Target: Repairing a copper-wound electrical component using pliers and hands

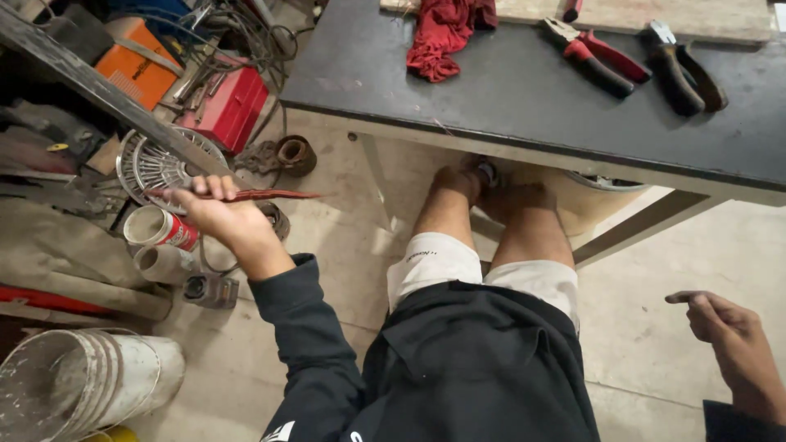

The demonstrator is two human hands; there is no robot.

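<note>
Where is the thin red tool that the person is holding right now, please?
In the head view, the thin red tool is in the left hand, left of the dark table, above the floor beside the round wire grille.

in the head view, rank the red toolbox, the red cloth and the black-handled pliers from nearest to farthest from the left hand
Measured from the left hand, which holds a thin red tool:
1. Red metal toolbox, on the floor just above the hand.
2. Crumpled red cloth, on the near-left part of the dark tabletop.
3. Black-handled pliers, at the tabletop's far right.
</note>
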